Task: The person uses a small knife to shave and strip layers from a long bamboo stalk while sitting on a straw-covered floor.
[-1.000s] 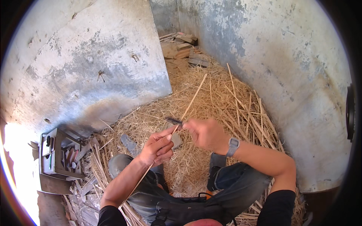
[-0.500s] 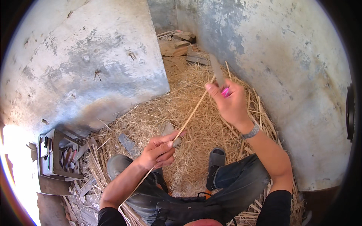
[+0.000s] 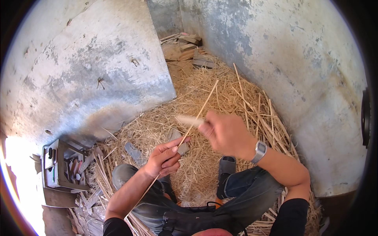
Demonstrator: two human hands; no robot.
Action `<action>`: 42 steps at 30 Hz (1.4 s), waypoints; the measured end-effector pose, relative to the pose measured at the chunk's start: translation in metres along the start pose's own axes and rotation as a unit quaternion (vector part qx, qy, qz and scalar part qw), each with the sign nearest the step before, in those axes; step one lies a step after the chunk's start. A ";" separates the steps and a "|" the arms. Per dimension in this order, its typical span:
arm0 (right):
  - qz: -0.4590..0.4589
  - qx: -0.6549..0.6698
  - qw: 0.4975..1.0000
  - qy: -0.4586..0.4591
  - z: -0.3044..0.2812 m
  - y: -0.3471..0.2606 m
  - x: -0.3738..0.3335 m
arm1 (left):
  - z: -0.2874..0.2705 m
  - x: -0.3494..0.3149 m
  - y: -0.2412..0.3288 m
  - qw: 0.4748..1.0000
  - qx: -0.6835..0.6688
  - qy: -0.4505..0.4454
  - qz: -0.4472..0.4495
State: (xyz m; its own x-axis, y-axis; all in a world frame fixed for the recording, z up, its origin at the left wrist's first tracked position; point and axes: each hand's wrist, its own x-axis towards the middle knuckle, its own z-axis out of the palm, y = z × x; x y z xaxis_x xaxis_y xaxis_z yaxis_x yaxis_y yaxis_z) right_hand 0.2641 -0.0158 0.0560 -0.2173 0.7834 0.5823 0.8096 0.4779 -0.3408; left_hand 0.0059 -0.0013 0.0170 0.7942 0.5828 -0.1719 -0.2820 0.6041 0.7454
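Pinching pale strip (image 3: 208,98) in closed left grip (image 3: 162,159), long axis slanting lower left to upper right. Clenching blurred blade (image 3: 186,120) in tight right grip (image 3: 232,134), pointing left.

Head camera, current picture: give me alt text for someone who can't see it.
A bare left hand holds a long, thin pale strip, while the right hand grips a blurred, blade-like tool that crosses it in view. Straw-coloured shavings spread between weathered walls, with a small open cabinet at left.
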 end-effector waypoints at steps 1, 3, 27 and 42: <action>-0.018 -0.053 0.996 -0.073 0.000 -0.008 -0.004 | 0.001 0.000 0.000 1.000 0.001 0.000 -0.001; 0.005 -0.069 0.993 -0.092 -0.003 -0.006 -0.002 | 0.003 -0.002 -0.001 0.999 0.038 0.003 0.013; 0.220 0.307 0.926 0.023 0.019 0.026 0.015 | 0.001 -0.002 0.004 0.990 0.117 -0.007 0.081; 0.181 0.348 0.916 -0.082 0.015 0.016 0.013 | 0.003 0.010 -0.016 0.967 0.246 0.014 0.066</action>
State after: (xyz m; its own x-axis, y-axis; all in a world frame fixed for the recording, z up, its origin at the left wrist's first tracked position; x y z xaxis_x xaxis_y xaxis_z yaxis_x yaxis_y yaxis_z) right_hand 0.2661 0.0077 0.0474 -0.1282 0.9624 0.2395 0.3124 0.2684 -0.9113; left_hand 0.0197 -0.0068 0.0057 0.7525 0.6552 -0.0667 -0.0835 0.1953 0.9772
